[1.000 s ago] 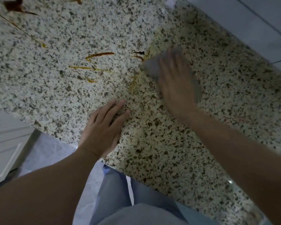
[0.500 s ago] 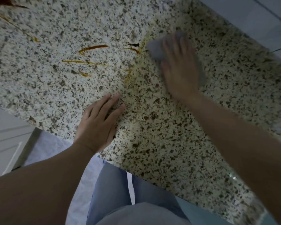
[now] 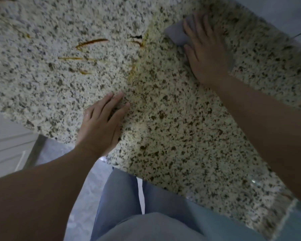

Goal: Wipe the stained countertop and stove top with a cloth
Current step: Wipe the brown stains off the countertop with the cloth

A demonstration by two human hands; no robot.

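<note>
A speckled granite countertop (image 3: 163, 129) fills most of the view. Orange-brown sauce streaks (image 3: 92, 42) and a small dark blot (image 3: 136, 37) lie on it at the upper middle. My right hand (image 3: 205, 51) presses flat on a grey cloth (image 3: 175, 33) near the counter's far edge, to the right of the streaks; most of the cloth is hidden under the palm. My left hand (image 3: 102, 122) rests flat on the counter near its front edge, fingers apart, holding nothing. No stove top is in view.
A pale tiled wall (image 3: 276, 13) runs behind the counter at the upper right. White cabinet fronts (image 3: 5, 146) stand at the lower left, with grey floor (image 3: 83, 197) and my light blue trousers (image 3: 129, 206) below the counter edge.
My right hand has pushed the cloth away from me toward the counter's far edge, off the streaks. The left hand has stayed planted on the counter.
</note>
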